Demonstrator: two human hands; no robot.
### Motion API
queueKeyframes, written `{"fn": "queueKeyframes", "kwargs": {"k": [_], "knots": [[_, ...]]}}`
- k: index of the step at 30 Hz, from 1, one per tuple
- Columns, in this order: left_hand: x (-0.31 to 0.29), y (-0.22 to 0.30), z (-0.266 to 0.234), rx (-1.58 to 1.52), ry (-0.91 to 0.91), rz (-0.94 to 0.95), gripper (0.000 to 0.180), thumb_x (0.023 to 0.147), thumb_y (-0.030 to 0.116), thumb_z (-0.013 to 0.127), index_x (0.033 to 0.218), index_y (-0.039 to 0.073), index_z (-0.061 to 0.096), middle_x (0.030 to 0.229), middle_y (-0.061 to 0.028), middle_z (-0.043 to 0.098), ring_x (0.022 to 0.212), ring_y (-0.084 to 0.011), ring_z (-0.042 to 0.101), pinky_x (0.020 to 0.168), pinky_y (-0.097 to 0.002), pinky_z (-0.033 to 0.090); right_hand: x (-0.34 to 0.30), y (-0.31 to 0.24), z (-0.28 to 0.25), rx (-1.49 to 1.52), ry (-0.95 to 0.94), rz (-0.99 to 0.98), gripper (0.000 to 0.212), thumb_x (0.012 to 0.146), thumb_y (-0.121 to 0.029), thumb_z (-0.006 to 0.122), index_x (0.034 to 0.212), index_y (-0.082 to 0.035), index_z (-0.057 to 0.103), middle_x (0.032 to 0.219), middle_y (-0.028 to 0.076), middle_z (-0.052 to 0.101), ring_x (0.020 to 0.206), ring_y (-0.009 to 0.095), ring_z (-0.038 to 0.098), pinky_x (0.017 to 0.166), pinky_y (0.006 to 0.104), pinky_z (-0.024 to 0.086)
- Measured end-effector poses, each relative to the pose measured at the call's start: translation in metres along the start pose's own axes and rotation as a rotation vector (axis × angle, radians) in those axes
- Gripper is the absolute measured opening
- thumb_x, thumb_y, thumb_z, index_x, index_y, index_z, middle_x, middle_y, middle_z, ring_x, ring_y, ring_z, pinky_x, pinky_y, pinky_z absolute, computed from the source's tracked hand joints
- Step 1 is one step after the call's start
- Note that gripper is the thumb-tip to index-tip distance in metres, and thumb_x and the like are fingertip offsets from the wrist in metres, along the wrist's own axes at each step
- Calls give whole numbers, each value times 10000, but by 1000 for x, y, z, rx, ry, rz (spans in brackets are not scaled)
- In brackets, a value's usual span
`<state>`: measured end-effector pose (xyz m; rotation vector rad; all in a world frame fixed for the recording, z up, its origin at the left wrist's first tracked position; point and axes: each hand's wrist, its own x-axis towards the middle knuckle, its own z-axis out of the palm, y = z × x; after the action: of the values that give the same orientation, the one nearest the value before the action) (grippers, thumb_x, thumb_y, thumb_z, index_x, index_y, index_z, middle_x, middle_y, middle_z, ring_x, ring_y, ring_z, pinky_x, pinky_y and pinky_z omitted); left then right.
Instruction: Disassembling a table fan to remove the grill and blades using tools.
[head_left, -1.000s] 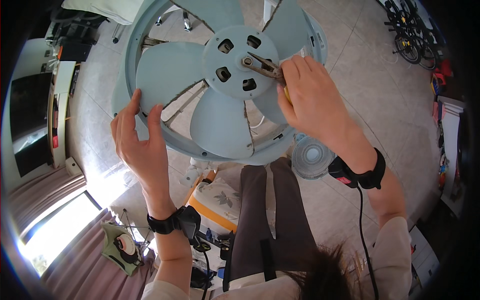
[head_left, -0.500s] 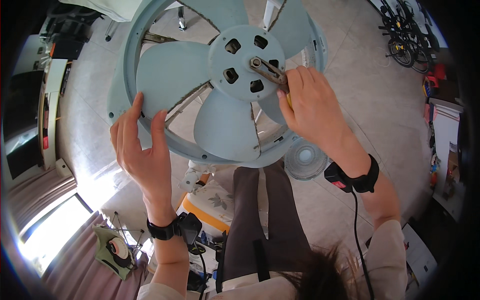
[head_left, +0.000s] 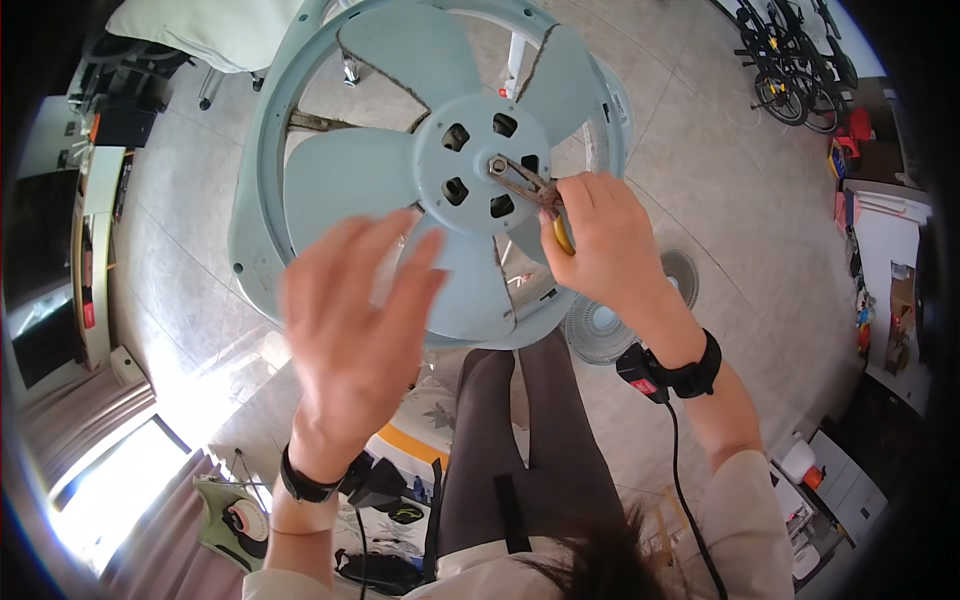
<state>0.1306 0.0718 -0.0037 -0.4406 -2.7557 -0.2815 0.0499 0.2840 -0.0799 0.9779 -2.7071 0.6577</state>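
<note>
A pale blue fan [head_left: 355, 180] with broad blades and a round frame is in front of me, dust crusted along the blade edges. My right hand [head_left: 603, 232] is closed round the yellow handle of a pair of worn metal pliers [head_left: 527, 186]. The jaws of the pliers sit at the nut [head_left: 497, 165] in the middle of the fan's hub [head_left: 470, 213]. My left hand [head_left: 355, 330], slightly blurred, is raised over the lower left of the fan with its fingers apart and nothing in them. It covers part of a blade and the frame.
A small round fan [head_left: 600, 325] stands on the tiled floor, partly behind my right forearm. A cushion with an orange edge [head_left: 420, 445] lies left of my legs. Folded bicycles [head_left: 790, 75] are at the far right, a white chair [head_left: 190, 30] at the far left.
My left hand has come off the fan's frame and moved right, towards the lower blades. My right hand still holds the pliers at the hub nut. The view has shifted slightly.
</note>
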Motion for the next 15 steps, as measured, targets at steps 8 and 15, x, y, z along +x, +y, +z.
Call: {"fn": "queueKeyframes", "kwargs": {"k": [8,15], "knots": [[89,16,33,125,-421,420,282,652,93,609,924,20,607,986,-44,566,1034,-190,487,874,-315,387,2,0,-4,76,2,9,260,664,-102,672,837,-29,491,755,105,503,701,268,512,624,363,421],[97,12,45,68,-448,491,236,640,94,594,867,27,597,911,-32,559,976,-184,503,827,-306,397,-5,-4,-2,159,73,96,361,647,-125,694,956,-26,537,844,91,519,783,252,514,688,376,404]]}}
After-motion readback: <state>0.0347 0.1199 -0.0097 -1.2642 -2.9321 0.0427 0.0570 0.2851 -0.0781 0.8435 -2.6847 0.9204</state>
